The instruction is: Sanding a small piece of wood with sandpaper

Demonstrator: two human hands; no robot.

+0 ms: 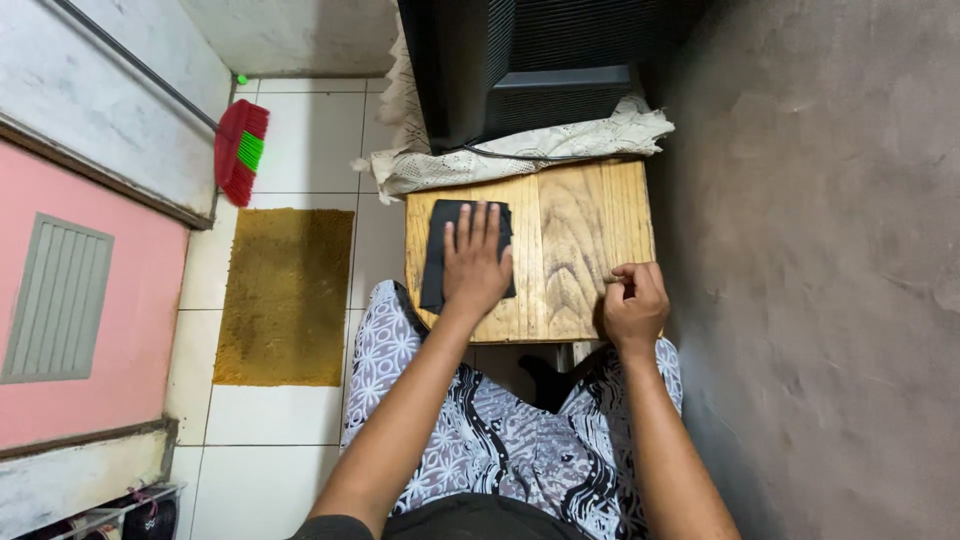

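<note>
I see a small table of pale, grainy wood (pixel 580 250), matt and unvarnished-looking. Under my left hand (pixel 473 265) lies a flat black cloth (pixel 437 255), dull and smooth. A cream lace cloth (pixel 520 150) looks openwork. The mustard floor mat (pixel 285 295) is nubby; the white floor tiles (pixel 310 130) are glossy.
</note>
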